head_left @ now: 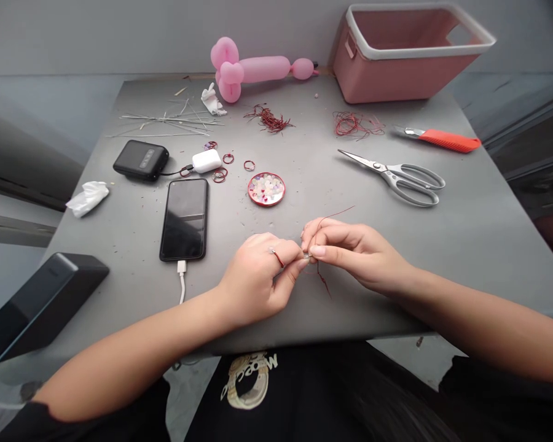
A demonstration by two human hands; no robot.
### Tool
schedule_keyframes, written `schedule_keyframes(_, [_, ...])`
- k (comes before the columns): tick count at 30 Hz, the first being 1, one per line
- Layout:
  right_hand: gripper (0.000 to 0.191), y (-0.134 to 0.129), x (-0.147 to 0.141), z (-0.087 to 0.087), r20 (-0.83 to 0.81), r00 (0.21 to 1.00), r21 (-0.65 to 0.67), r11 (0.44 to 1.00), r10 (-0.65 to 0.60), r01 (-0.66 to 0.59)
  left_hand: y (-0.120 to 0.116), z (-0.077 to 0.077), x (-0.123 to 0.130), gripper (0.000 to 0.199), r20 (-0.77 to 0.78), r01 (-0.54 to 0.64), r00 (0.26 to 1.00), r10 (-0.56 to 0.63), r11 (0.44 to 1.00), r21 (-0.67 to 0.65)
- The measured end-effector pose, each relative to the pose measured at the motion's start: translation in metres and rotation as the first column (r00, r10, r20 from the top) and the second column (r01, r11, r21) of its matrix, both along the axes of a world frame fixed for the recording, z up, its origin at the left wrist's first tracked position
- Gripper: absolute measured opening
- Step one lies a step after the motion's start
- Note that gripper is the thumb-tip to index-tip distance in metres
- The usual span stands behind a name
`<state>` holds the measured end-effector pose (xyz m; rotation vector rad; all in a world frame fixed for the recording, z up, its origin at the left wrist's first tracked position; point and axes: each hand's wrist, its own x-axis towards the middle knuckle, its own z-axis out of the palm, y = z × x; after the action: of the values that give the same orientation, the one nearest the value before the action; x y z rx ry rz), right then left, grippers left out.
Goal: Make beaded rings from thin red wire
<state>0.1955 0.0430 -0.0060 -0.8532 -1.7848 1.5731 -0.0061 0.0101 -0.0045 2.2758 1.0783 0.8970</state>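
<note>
My left hand [262,276] is closed in a pinch, with a beaded red ring on one finger. Its fingertips meet those of my right hand [350,248], also pinching. Between them is a small pale bead [306,255], partly covered by the fingers. A thin dark-red cord [323,282] runs through this spot, one end sticking up to the right and a knotted end hanging below. Beyond my hands lies a round red-rimmed dish [266,204] of pale, purple and pink beads. Several finished cord rings [249,165] lie near it.
Scissors [387,175] and an orange utility knife [449,140] lie right, before a pink bin [387,73]. Red thread [350,124], cord scraps [274,121] and wires [166,121] lie farther back. A phone [184,221], power bank [141,160] and black box [46,304] are left.
</note>
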Motion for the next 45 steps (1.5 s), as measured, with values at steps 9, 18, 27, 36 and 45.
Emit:
schedule_keyframes(9, [0.009, -0.002, -0.001, -0.004, -0.053, 0.982, -0.175, 0.97, -0.18, 0.169, 0.001, 0.004, 0.0, 0.017, 0.025, -0.014, 1.0, 0.016, 0.997, -0.07])
schedule_keyframes(18, [0.011, 0.01, 0.006, -0.001, -0.136, 0.914, -0.125, 0.922, -0.382, 0.367, 0.001, 0.012, -0.001, 0.018, 0.036, 0.061, 0.998, -0.055, 0.978, -0.202])
schedule_keyframes(27, [0.015, 0.017, 0.016, 0.003, -0.146, 0.909, 0.052, 0.915, -0.389, 0.4, 0.002, 0.012, -0.002, 0.018, 0.04, 0.084, 0.996, -0.077, 0.976, -0.203])
schedule_keyframes(36, [0.045, 0.036, 0.022, -0.009, -0.329, 0.765, 0.305, 0.705, -0.553, 0.64, 0.002, 0.008, 0.001, 0.02, 0.168, -0.065, 0.978, 0.124, 0.945, -0.321])
schedule_keyframes(45, [0.018, 0.0, -0.005, 0.0, -0.014, 0.956, 0.877, 0.455, -0.294, 0.153, 0.0, 0.008, 0.003, 0.018, 0.172, -0.07, 0.979, 0.106, 0.977, -0.203])
